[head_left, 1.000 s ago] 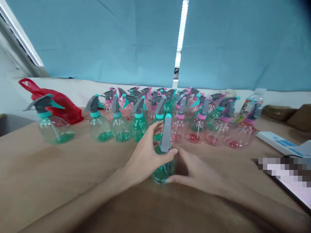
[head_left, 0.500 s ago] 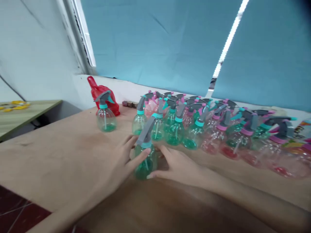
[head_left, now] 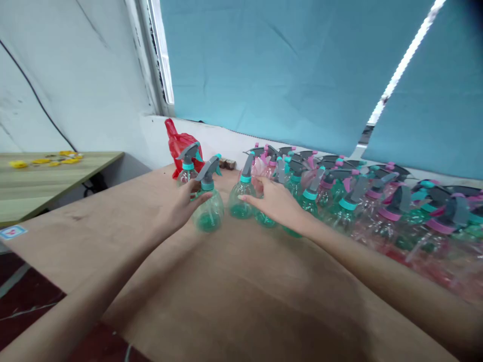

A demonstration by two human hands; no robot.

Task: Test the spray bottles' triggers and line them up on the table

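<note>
My left hand (head_left: 184, 203) is closed round the upper body of a clear green spray bottle (head_left: 209, 216) with a grey trigger head and teal collar. The thumb lies across its front, just below the collar. A little green liquid shows at its base. My right hand (head_left: 277, 198) is at a second green spray bottle (head_left: 240, 207), its thumb over the right front of the body and its fingers behind. This bottle stands upright on the table. Another green spray bottle (head_left: 187, 175) stands behind my left hand, partly hidden by it.
Several pink and green spray bottles (head_left: 390, 221) crowd the right side of the wooden table (head_left: 226, 291). A red plastic bag (head_left: 183, 145) and small brown blocks (head_left: 227, 164) lie at the back. Yellow pieces (head_left: 68, 160) rest on a side table (head_left: 22, 188) at left.
The bottle that both hands surrounded has moved away from me, beside the lone green one, with my left hand on it. My right hand has left it for another green bottle. The view has turned left.
</note>
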